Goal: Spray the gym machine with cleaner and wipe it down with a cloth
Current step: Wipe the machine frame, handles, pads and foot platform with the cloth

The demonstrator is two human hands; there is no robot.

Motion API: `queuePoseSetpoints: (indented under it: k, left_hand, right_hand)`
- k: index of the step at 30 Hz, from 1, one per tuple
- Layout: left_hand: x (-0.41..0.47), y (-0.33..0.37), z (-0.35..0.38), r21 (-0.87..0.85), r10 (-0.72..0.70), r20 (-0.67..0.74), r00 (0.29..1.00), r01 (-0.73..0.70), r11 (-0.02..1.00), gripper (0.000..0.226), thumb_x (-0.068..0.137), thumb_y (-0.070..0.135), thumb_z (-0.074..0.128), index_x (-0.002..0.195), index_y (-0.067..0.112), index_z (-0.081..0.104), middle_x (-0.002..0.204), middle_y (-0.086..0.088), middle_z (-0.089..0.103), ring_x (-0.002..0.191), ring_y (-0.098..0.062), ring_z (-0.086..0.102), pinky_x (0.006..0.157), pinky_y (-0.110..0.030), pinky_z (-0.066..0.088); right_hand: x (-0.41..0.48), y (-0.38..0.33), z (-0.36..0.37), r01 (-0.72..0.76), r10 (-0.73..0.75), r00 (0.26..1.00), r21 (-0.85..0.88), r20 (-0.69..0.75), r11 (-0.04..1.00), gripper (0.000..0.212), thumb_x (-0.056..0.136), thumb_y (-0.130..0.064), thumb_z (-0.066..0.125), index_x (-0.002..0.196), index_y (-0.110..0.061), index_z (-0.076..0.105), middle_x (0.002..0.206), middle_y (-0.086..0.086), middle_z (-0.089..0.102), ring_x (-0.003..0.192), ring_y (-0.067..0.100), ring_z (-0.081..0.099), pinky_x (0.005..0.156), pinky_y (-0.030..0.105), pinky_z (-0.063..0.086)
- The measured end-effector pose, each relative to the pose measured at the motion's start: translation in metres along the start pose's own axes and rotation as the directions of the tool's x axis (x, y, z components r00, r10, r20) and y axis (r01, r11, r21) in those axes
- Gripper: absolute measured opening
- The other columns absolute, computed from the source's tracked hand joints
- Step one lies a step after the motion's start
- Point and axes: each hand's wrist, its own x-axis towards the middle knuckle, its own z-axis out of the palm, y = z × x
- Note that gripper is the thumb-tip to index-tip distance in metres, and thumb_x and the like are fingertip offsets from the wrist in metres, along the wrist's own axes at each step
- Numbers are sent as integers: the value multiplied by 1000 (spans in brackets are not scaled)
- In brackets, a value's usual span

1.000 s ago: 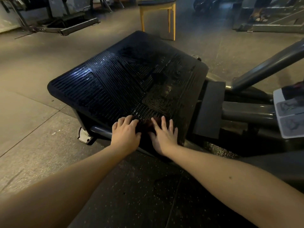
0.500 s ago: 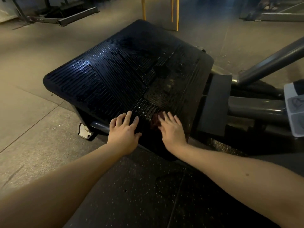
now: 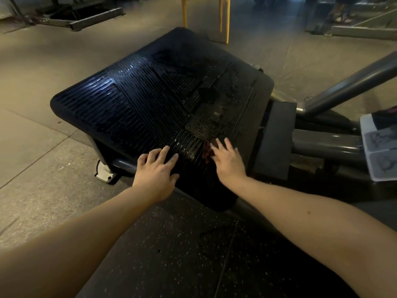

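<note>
The gym machine's black ribbed footplate (image 3: 150, 104) tilts up in front of me, and its surface glistens wet. My left hand (image 3: 156, 168) lies flat on the plate's near edge with its fingers spread. My right hand (image 3: 227, 160) lies beside it to the right, fingers straight. A small dark red cloth (image 3: 206, 151) shows at the right hand's fingertips and is mostly hidden in the dark. No spray bottle is in view.
Grey frame tubes (image 3: 343, 87) and a black pad (image 3: 275, 138) stand right of the plate, with an instruction placard (image 3: 378, 151) beyond. Yellow chair legs (image 3: 223, 18) stand behind it. Another machine's base (image 3: 86, 18) lies far left, and a person's sandalled feet (image 3: 341, 16) are at far right.
My hands have drawn apart along the plate's near edge. The right hand slid right and a little up the plate with the cloth at its fingers.
</note>
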Motion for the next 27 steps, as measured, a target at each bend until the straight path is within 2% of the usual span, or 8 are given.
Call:
queuePoseSetpoints:
  k: [5, 8, 10, 12, 14, 18, 22, 27]
  left_hand:
    - [26, 14, -16, -85, 1, -38, 999, -4, 996, 62, 101, 52, 49, 157, 31, 34, 170, -4, 16, 155, -29, 9, 124, -52, 6]
    - [52, 28, -28, -99, 58, -24, 998, -61, 993, 64, 100, 50, 51, 158, 27, 34, 171, -6, 15, 156, -31, 9, 124, -52, 7]
    - [70, 33, -35, -75, 104, 13, 994, -103, 992, 67, 100, 52, 52, 158, 24, 32, 171, -9, 12, 156, -33, 8, 125, -53, 8]
    - [88, 35, -42, -45, 150, 49, 988, -148, 988, 71, 100, 55, 53, 159, 22, 31, 171, -10, 7, 157, -34, 5, 126, -55, 7]
    - [105, 38, -47, -45, 193, 75, 978, -190, 981, 74, 100, 56, 55, 160, 20, 29, 172, -11, 3, 157, -35, 2, 127, -56, 5]
    - [119, 42, -44, -36, 226, 135, 965, -223, 974, 85, 97, 60, 57, 163, 21, 20, 172, -13, -4, 158, -36, -5, 127, -58, 1]
    - [116, 30, -26, -20, 235, 231, 944, -237, 971, 94, 96, 70, 48, 166, 26, 4, 172, -11, -14, 157, -33, -16, 127, -56, -6]
    - [120, 32, -31, -9, 235, 237, 943, -240, 971, 92, 96, 69, 51, 165, 24, 9, 172, -12, -8, 158, -36, -10, 125, -57, -1]
  right_hand:
    - [-56, -4, -6, 189, -191, 982, 118, 7, 975, 40, 104, -10, 54, 143, -17, 60, 154, 3, 51, 149, 18, 37, 124, 42, 30]
    - [-57, -10, -37, -2, -17, 998, 325, 56, 946, 40, 106, -7, 51, 144, -18, 59, 151, -1, 52, 148, 12, 38, 122, 22, 26]
    - [-41, -13, -54, -115, 127, 992, 425, 0, 898, 38, 107, -9, 52, 142, -18, 62, 145, -7, 55, 143, 11, 42, 113, 7, 28]
    - [-14, -10, -66, -189, 245, 968, 472, -59, 861, 37, 107, -15, 52, 143, -18, 61, 149, -4, 55, 145, 15, 43, 119, 16, 28]
    - [9, -7, -68, -253, 307, 949, 412, -70, 875, 39, 108, -20, 51, 147, -19, 56, 159, 2, 45, 153, 20, 30, 127, 31, 19]
    - [-3, -10, -30, -329, 309, 930, 77, 200, 941, 47, 111, -24, 42, 158, -30, 38, 172, 5, 14, 159, 31, -2, 127, 59, 4]
    - [-8, -16, -21, -412, 426, 852, -111, 304, 904, 55, 112, -39, 30, 162, -45, 8, 173, -5, -6, 158, 27, -18, 126, 60, 0]
    - [14, -14, -22, -469, 473, 810, -101, 346, 878, 58, 110, -49, 29, 160, -53, 0, 173, -2, -12, 156, 36, -22, 125, 62, 1]
